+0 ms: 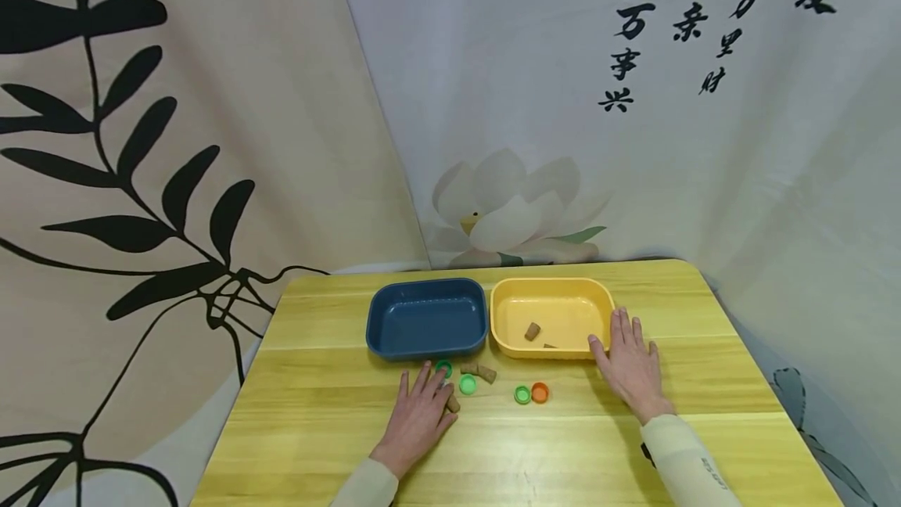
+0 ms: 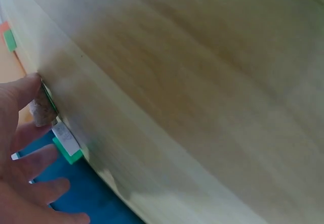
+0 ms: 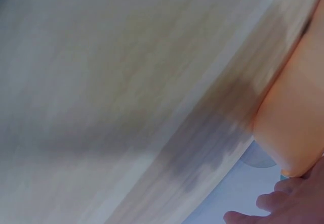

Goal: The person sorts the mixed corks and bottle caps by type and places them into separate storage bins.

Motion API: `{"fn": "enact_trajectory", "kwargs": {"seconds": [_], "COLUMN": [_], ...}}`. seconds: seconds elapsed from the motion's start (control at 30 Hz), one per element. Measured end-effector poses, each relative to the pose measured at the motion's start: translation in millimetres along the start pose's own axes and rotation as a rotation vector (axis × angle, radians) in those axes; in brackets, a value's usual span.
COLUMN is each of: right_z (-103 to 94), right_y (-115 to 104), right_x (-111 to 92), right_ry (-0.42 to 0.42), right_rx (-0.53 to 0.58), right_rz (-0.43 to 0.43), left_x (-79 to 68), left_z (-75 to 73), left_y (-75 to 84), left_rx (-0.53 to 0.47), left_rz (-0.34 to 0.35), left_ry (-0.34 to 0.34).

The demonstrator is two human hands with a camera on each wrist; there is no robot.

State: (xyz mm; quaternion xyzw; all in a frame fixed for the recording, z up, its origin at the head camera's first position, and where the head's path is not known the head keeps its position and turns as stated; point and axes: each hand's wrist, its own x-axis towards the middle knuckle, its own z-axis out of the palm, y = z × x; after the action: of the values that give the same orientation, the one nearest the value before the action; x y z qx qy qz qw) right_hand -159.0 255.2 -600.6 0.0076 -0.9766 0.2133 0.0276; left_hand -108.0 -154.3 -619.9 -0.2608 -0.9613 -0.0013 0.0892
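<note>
My left hand [image 1: 420, 421] is low over the table, fingers spread, a cork [image 1: 454, 404] between thumb and index finger. The left wrist view shows this cork [image 2: 43, 110] bridging thumb and index finger. Beyond the fingertips lie a green bottle cap [image 1: 443, 368], a second green cap [image 1: 468, 384] and two more corks [image 1: 486, 373]. My right hand [image 1: 633, 372] rests at the near right corner of the yellow tray [image 1: 503, 288], thumb at its front rim and fairly straight fingers along its side. Inside that tray sit a cork [image 1: 533, 332] and a partly hidden brown piece [image 1: 551, 346].
A dark blue tray [image 1: 428, 288] stands left of the yellow one, close beside it. In front of the yellow tray lie a green cap [image 1: 522, 394] and an orange cap [image 1: 540, 392]. Behind the wooden table [image 1: 549, 468] hang printed curtains [image 1: 296, 100].
</note>
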Motion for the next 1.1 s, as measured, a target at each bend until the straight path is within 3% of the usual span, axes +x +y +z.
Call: {"fn": "enact_trajectory", "kwargs": {"seconds": [0.3,0.67,0.83,1.1], "right_z": [1.6,0.3,-0.4,-1.4], "right_y": [3,1,0,-2], "right_x": [1,1,1,1], "right_ry": [0.0,0.005,-0.003,-0.008], "right_rx": [-0.002,0.007,0.013,0.015], "right_rz": [0.005,0.008,0.012,0.014], "left_x": [1.8,13.9,27.1,61.7], "left_z": [-7.5,-23.0,-28.3,-39.8], "left_y": [4.1,22.4,30.5,43.2], "left_rx": [-0.034,-0.155,-0.167,-0.199], "left_rz": [0.024,0.042,0.045,0.034], "left_ry": [0.043,0.252,0.293,0.274]}}
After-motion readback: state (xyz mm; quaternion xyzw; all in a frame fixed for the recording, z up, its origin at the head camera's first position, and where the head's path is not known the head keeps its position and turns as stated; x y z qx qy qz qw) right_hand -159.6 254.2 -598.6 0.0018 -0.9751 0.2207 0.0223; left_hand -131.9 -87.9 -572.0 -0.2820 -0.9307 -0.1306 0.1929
